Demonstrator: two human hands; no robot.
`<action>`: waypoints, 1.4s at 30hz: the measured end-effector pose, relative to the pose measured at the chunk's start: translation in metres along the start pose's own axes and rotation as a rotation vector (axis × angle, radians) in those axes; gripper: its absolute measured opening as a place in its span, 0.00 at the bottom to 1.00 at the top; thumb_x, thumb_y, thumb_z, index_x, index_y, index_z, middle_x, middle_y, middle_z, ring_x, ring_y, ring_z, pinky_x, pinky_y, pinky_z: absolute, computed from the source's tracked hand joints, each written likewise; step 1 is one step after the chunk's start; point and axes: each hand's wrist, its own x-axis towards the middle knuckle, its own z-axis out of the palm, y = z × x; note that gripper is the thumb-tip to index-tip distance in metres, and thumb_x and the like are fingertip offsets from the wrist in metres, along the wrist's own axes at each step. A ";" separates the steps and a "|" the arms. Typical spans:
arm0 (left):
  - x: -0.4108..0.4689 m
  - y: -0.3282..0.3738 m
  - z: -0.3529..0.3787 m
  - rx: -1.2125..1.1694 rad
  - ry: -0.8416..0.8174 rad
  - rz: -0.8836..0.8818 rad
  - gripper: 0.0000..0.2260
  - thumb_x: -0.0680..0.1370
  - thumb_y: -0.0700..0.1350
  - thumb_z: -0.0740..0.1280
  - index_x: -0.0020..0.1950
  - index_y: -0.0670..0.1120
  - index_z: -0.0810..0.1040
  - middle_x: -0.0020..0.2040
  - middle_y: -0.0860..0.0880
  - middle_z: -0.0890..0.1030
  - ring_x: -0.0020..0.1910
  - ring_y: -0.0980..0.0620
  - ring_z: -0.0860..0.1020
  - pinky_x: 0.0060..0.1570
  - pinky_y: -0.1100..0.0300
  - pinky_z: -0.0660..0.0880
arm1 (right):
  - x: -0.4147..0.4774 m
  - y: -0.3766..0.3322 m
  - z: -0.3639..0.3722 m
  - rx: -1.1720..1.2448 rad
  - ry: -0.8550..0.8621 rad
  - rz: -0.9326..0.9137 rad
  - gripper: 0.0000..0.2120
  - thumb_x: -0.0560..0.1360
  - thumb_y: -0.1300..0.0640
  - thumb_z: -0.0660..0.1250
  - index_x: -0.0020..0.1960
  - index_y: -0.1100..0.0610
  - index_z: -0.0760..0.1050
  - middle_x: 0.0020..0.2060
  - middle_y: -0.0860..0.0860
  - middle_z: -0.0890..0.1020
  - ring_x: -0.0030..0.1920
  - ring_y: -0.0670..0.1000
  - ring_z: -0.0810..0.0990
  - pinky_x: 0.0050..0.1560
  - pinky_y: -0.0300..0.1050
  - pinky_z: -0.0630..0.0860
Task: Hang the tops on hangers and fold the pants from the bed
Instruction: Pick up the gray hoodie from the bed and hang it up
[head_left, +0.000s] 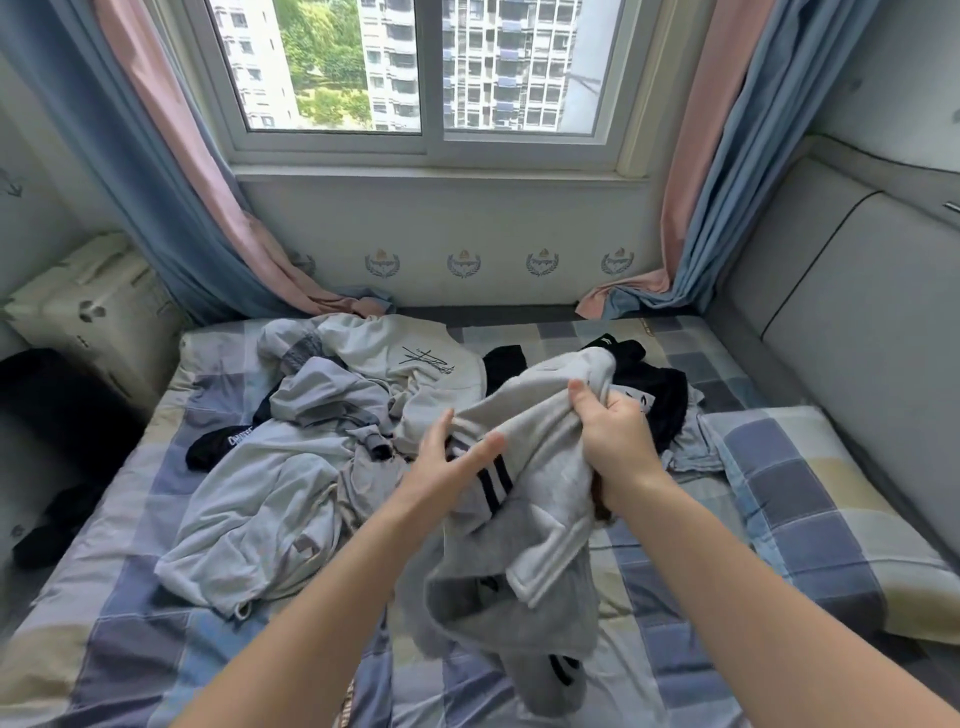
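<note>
A grey garment with black stripes (540, 499) hangs bunched above the bed's middle. My right hand (613, 441) is shut on its upper part, thumb up. My left hand (447, 462) lies against its left side with the fingers spread, touching the striped area. Behind it a heap of clothes covers the bed: a white top with a black script print (415, 358), pale grey-blue garments (291, 483) to the left, and black pieces (649, 395) to the right. No hanger is in view.
The bed has a checked blue, grey and cream sheet (130, 649). A matching pillow (810, 499) lies at the right by a padded grey headboard (841, 332). Curtains (171, 171) frame the window. A cardboard box (98, 312) and dark clothing (57, 519) sit at the left.
</note>
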 end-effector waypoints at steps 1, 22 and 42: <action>-0.001 -0.009 0.002 -0.112 -0.075 -0.001 0.29 0.72 0.65 0.73 0.69 0.58 0.71 0.65 0.51 0.77 0.58 0.66 0.78 0.49 0.68 0.76 | -0.001 -0.006 0.000 0.044 0.012 0.008 0.19 0.82 0.50 0.65 0.53 0.69 0.77 0.46 0.63 0.85 0.48 0.61 0.86 0.51 0.58 0.83; 0.040 -0.016 -0.004 -0.481 0.545 -0.185 0.11 0.84 0.40 0.58 0.47 0.47 0.78 0.53 0.40 0.81 0.50 0.44 0.78 0.54 0.47 0.78 | 0.012 0.009 -0.043 0.705 0.204 0.262 0.13 0.85 0.51 0.59 0.55 0.60 0.75 0.40 0.58 0.85 0.31 0.52 0.85 0.29 0.47 0.82; 0.000 0.042 0.015 -0.137 0.119 0.132 0.12 0.79 0.41 0.68 0.44 0.31 0.77 0.38 0.40 0.76 0.40 0.46 0.72 0.44 0.50 0.70 | -0.045 0.044 0.014 -0.322 -0.343 -0.234 0.13 0.76 0.45 0.70 0.60 0.43 0.75 0.55 0.41 0.81 0.54 0.41 0.81 0.53 0.39 0.78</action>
